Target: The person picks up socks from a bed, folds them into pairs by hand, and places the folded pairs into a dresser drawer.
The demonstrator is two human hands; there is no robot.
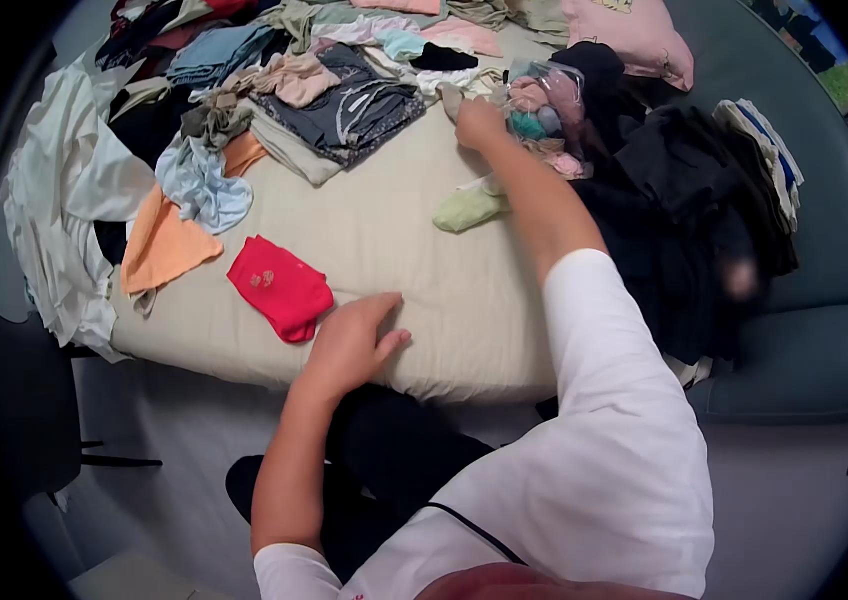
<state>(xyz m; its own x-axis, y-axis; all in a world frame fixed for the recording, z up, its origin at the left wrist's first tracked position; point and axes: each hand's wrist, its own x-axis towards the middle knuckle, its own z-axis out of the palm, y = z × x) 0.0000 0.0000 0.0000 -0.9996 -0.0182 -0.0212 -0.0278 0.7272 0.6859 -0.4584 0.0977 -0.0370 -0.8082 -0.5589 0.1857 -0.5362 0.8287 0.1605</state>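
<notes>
My left hand [352,342] rests at the front of the bed, thumb and fingers apart, holding nothing. Just beyond it lies a folded pair of red socks [279,287] with a small gold motif. Farther back, my right hand [481,125] is stretched out with its fingers closed on a greyish-beige sock [451,100]; the fingertips are partly hidden. A light green sock [469,207] lies below that wrist, partly behind my forearm. Right of the hand sits a clear plastic bag [547,98] containing rolled pink, teal and other coloured items.
Heaped clothes cover the back and left of the bed [384,240], including a dark patterned garment [349,105], an orange cloth [164,245] and white fabric [69,200]. Dark clothes [679,170] and a pink pillow [634,38] lie right. A dark chair [24,400] stands left.
</notes>
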